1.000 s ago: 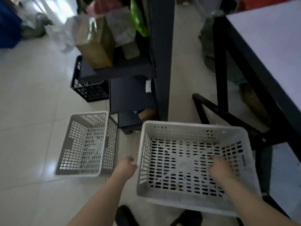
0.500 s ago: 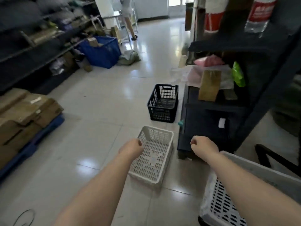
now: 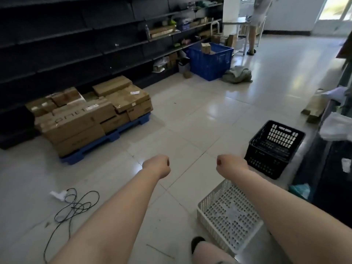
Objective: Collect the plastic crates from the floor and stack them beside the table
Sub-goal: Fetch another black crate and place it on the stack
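Left hand (image 3: 157, 165): curled into a loose fist, nothing in it, held out over bare floor tiles.
Right hand (image 3: 231, 165): same deal – fingers folded in, empty, level with the left one and a bit apart from it.
White crate (image 3: 226, 214): sitting on the floor under the right forearm, open side up, nothing inside. Neither hand is touching it.
Black crate (image 3: 274, 149): on the floor just past the white one, off to the right of the right hand, upright and empty, close to the dark shelf unit at the right edge.
Blue crate (image 3: 209, 60): big one, far back by the wall shelves, with a cardboard box poking out the top.
Boxes (image 3: 91, 113): stack of brown cartons on a blue pallet (image 3: 106, 141) against the long dark shelving (image 3: 76, 44) on the left.
Cable (image 3: 74, 208): thin black cord tangled on the tiles at lower left, white plug at one end.
Cloth (image 3: 238, 74): greenish heap on the floor beside the blue crate.
Other person (image 3: 257, 21): standing way in the back – only legs and torso in view.
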### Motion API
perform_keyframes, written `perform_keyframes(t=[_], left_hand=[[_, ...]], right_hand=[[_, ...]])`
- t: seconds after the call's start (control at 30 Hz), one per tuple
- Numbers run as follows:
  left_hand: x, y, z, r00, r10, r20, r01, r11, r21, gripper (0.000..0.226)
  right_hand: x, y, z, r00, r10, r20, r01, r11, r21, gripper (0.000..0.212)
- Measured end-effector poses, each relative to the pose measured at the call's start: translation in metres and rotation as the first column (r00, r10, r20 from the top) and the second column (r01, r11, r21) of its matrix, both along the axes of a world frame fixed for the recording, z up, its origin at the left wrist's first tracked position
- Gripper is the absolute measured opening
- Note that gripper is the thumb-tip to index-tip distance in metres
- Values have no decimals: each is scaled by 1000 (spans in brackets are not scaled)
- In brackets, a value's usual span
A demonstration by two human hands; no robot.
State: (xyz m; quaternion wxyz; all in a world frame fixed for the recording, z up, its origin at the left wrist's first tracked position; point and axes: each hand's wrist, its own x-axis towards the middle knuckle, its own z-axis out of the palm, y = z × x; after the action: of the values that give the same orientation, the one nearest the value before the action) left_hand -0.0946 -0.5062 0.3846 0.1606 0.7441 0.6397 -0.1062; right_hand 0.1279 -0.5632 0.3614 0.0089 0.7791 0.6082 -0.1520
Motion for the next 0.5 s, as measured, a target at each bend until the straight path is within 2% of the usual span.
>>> perform_keyframes(t=[0.07, 0.17, 0.33, 0.5], left_hand=[[-17, 30, 0, 999, 28, -18, -28, 1000, 12, 41], [-43, 84, -2, 995, 83, -46, -83, 996, 14, 45], [-79, 186, 0, 985, 158, -63, -156, 987, 26, 41], [-101, 271, 2, 983, 179, -44, -179, 984, 5, 37]], right_hand=[[-19, 41, -3, 995, 90, 40, -89, 995, -36, 21], [-43, 108, -12, 983, 177, 51, -173, 983, -67, 10], [-67, 222, -9, 979, 194, 67, -189, 980, -65, 28], [-83, 316, -6, 986, 161, 42, -158, 985, -67, 27]])
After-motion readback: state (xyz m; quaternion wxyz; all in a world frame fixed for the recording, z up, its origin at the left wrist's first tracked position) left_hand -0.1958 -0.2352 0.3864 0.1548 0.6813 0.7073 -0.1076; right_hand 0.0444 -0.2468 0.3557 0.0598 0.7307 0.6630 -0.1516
